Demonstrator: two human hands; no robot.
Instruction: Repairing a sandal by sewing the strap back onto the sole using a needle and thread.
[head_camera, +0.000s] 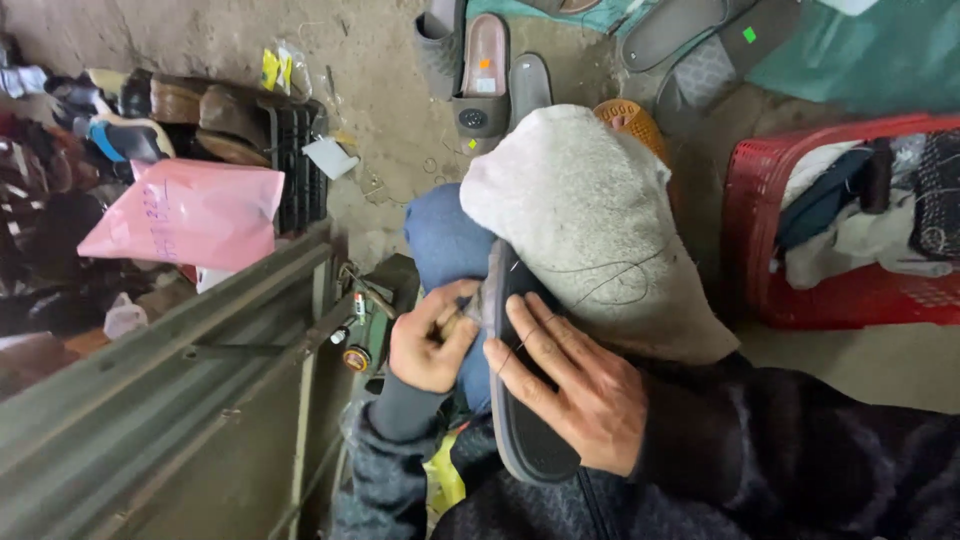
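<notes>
A dark slipper (530, 440) with a grey sole edge lies on my lap, against a grey-white cloth (590, 220) spread over my knee. My right hand (570, 380) lies flat on the slipper's footbed and presses it down. My left hand (430, 335) is closed on a small tool with a wooden handle (470, 312) at the slipper's edge. A thin thread (610, 285) loops from there across the cloth.
A grey metal box (170, 400) stands at the left. A pink bag (190, 215) and several shoes (200, 110) lie beyond it. Slippers (485, 75) lie on the ground ahead. A red basket (800, 290) with cloths stands at the right.
</notes>
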